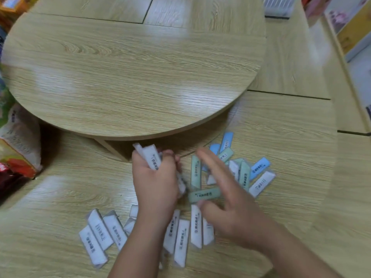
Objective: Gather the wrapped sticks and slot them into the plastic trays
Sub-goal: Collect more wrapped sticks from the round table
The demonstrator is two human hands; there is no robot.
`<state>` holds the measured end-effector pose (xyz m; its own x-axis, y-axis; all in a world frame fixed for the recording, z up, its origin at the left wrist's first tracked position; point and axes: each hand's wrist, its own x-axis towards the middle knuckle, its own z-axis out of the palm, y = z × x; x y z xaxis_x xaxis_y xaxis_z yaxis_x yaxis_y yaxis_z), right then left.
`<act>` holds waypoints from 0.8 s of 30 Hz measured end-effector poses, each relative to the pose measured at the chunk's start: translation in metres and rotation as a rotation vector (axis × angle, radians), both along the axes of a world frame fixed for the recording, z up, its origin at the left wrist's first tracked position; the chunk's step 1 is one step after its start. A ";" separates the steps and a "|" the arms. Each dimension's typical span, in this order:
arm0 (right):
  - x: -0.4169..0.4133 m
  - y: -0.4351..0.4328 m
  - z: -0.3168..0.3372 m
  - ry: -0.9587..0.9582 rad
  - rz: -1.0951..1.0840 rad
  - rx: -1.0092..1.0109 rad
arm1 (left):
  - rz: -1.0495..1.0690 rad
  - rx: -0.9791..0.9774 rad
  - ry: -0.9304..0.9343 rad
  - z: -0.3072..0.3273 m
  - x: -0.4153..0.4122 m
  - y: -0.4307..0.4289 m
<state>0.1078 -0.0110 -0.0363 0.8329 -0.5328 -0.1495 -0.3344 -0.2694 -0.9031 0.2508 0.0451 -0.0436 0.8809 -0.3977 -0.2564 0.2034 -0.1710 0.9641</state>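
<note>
Several wrapped sticks lie scattered on the lower wooden table: white ones [99, 237] at the near left and centre, green ones [195, 173] and blue ones [260, 167] to the right. My left hand [155, 183] grips a bundle of white wrapped sticks [151, 158], held upright above the table. My right hand [222, 199] hovers over the green sticks with its fingers spread and blurred; its thumb lies beside a green stick [203, 194]. A clear plastic tray [278, 6] stands at the far right.
A round raised wooden tabletop [130, 67] fills the middle, its front edge just beyond my hands. Colourful snack packets [18, 149] sit at the left edge. Shelving and boxes [351, 27] line the far right.
</note>
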 end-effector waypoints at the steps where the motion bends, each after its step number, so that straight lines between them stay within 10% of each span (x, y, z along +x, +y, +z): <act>1: -0.016 -0.018 0.000 0.078 0.070 -0.242 | -0.042 0.039 -0.038 -0.001 0.002 0.004; 7: -0.060 -0.107 -0.006 0.397 0.600 -0.975 | -0.292 0.158 -0.111 -0.006 0.001 0.020; 12: -0.041 -0.128 -0.016 0.348 0.899 -1.043 | -0.435 0.183 -0.148 -0.002 0.000 0.017; 24: 0.009 -0.127 -0.029 0.234 0.862 -1.047 | -0.428 0.236 -0.174 -0.015 -0.001 0.013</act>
